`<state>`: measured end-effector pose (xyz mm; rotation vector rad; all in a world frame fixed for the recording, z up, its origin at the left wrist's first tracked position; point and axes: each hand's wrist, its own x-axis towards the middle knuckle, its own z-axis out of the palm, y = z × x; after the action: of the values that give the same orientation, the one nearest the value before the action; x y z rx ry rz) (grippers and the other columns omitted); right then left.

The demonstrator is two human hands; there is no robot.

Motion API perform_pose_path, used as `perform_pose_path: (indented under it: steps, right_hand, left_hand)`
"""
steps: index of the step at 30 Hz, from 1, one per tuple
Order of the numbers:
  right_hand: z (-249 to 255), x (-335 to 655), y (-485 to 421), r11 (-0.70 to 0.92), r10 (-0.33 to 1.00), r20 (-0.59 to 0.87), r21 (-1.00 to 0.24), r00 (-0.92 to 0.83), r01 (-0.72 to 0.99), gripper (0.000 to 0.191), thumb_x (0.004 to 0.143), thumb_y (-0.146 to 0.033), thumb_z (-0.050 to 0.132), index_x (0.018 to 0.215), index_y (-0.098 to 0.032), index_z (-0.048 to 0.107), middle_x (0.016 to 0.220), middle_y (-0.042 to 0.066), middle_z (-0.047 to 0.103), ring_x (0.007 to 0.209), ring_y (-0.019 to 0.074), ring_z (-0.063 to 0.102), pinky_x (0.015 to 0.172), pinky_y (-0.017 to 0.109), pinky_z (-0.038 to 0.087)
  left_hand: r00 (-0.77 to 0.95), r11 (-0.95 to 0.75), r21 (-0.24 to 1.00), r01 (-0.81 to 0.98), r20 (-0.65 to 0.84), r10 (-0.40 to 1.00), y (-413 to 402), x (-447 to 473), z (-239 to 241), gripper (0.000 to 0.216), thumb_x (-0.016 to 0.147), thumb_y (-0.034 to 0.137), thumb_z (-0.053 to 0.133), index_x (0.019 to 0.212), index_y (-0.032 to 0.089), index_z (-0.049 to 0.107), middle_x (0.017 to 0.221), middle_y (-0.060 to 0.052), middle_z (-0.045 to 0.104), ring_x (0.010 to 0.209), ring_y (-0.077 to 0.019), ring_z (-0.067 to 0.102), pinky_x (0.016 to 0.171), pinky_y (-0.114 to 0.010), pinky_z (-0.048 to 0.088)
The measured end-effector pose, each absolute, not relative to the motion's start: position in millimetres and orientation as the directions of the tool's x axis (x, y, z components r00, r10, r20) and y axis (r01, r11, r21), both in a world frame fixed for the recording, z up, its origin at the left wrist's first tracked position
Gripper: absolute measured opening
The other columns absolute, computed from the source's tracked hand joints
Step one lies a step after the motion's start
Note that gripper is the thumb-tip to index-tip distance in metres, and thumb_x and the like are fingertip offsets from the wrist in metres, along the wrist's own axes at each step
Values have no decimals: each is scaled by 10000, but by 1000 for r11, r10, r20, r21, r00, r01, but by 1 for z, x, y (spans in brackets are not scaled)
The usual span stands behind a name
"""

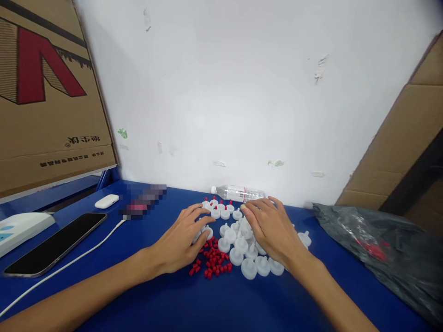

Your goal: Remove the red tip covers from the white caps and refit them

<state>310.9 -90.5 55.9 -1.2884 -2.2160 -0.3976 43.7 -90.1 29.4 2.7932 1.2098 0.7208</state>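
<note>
On the blue table (221, 304) lies a heap of several white round plastic caps (249, 267), each with a short stem. Beside it is a small pile of tiny red plugs (214, 263). A few caps at the back (221, 210) have red plugs fitted on top. My left hand (182, 240) rests over the red plugs and the left edge of the caps, fingers curled around a white cap. My right hand (268, 228) lies palm down on the white caps, fingers bent and together; what is under them is hidden.
A clear water bottle (238, 192) lies against the white wall. A black phone (55, 244) with a white cable, a white earbud case (106, 201) and a white device (20, 226) sit left. A black plastic bag (380, 249) lies right. Cardboard boxes (44, 97) stand on both sides.
</note>
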Motion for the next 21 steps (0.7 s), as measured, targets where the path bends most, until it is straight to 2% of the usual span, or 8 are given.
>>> perform_pose_path:
  steps: [5, 10, 12, 14, 17, 21]
  right_hand:
    - [46, 312, -89, 514, 752, 511, -59, -417, 856, 438, 1112, -388, 268, 1255, -255, 659, 1285, 55, 696, 1276, 263, 572, 1174, 588, 234]
    - [53, 302, -92, 568, 778, 410, -135, -476, 812, 455, 1114, -423, 243, 1325, -285, 622, 1382, 41, 654, 1380, 263, 498, 1201, 606, 180]
    - [61, 296, -88, 577, 786, 371, -151, -495, 803, 505, 1117, -433, 205, 1232, -264, 666, 1292, 47, 703, 1305, 251, 567, 1183, 567, 245]
    - [69, 289, -80, 586, 784, 345, -141, -516, 798, 590, 1118, -432, 166, 1010, -229, 709, 1048, 52, 764, 1079, 228, 678, 1090, 485, 379]
    - [74, 279, -65, 607, 770, 315, -98, -555, 788, 656, 1114, -434, 176, 716, -208, 646, 725, 50, 709, 774, 206, 684, 901, 391, 470]
    - [65, 267, -54, 639, 743, 293, -43, -601, 768, 606, 1106, -417, 265, 712, -188, 665, 730, 71, 716, 831, 227, 698, 940, 398, 439]
  left_hand:
    - [598, -720, 185, 669, 440, 669, -89, 43, 29, 315, 1039, 226, 425, 1305, 236, 594, 1378, -110, 572, 1401, -335, 403, 1127, -604, 394]
    - [595, -735, 184, 652, 477, 647, -90, 44, 31, 300, 1043, 195, 404, 1284, 227, 578, 1348, -105, 576, 1363, -307, 420, 1125, -566, 399]
    - [593, -746, 192, 637, 497, 634, -91, 44, 33, 298, 1038, 170, 399, 1272, 226, 575, 1322, -102, 580, 1323, -292, 444, 1100, -532, 425]
    - [583, -767, 213, 605, 538, 609, -91, 44, 35, 291, 1030, 144, 394, 1236, 217, 586, 1289, -102, 577, 1274, -276, 466, 1071, -495, 447]
    - [561, -799, 226, 557, 607, 563, -91, 44, 37, 268, 1014, 117, 397, 1149, 200, 614, 1251, -107, 563, 1224, -265, 474, 1049, -462, 454]
    - [540, -809, 208, 550, 650, 534, -89, 41, 38, 265, 1002, 94, 396, 1112, 193, 616, 1222, -113, 552, 1203, -265, 470, 1025, -449, 458]
